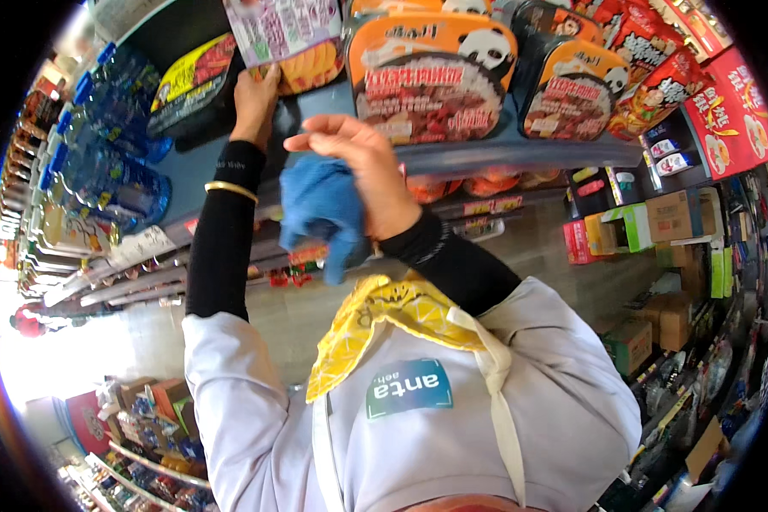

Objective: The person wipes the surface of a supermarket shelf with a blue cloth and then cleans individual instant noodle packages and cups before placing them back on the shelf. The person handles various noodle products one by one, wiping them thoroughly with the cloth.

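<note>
My left hand (256, 105) grips the lower left corner of a purple-and-white food package (285, 32), with the thumb on its front. Just left of that hand, a black tub with a yellow lid label (195, 73) leans on the grey shelf (310, 105). A blue cloth (323, 198) hangs from my right hand (365, 166), pinned at the palm while the fingers stretch out to the left. That hand is in front of the shelf's edge, close to an orange boxed rice meal (432, 83) with a panda on it.
Large blue-capped water bottles (105, 173) stand on the shelf's left end. Smaller orange meal boxes (573, 93) and red snack bags (659, 77) fill the right. A clear rail (518, 157) runs along the shelf front. Cardboard boxes (675, 214) are stacked further right.
</note>
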Tool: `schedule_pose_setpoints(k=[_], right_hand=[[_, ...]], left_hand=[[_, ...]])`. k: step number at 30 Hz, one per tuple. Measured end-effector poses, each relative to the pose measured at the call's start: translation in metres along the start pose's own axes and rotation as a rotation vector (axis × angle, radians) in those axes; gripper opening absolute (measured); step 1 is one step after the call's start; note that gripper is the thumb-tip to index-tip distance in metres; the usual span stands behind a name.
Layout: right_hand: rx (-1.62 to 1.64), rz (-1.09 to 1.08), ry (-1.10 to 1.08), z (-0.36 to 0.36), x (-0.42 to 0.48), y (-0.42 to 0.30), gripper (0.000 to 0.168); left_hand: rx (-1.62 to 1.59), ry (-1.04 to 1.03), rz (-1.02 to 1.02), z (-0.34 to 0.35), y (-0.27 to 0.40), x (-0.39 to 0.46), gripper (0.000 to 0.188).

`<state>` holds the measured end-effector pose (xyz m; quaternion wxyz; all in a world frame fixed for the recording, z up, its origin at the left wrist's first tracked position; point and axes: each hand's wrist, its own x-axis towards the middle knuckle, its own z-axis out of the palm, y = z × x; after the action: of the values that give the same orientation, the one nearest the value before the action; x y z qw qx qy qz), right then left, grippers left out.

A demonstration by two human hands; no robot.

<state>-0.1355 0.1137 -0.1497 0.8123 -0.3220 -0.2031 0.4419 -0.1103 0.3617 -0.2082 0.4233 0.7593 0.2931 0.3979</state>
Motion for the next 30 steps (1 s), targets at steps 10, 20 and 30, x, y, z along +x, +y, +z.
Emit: schedule_pose_setpoints(k=[10,20,30], right_hand=[[-0.249,-0.037,0.105,-0.100,-0.108,-0.054,0.015],[-0.386,0.054,0.194,-0.135,-0.133,-0.045,0.015],[-0.233,0.120,0.230,-0.158,-0.151,-0.052,0.015]], left_hand=[[-0.226,-0.220,-0.121,-0.010,0.027,-0.026,0.016],[0.222,-0.086,0.112,-0.011,-0.010,-0.025,0.036],[0.332,0.095,-0.074,0.005,0.009,-0.017,0.041]])
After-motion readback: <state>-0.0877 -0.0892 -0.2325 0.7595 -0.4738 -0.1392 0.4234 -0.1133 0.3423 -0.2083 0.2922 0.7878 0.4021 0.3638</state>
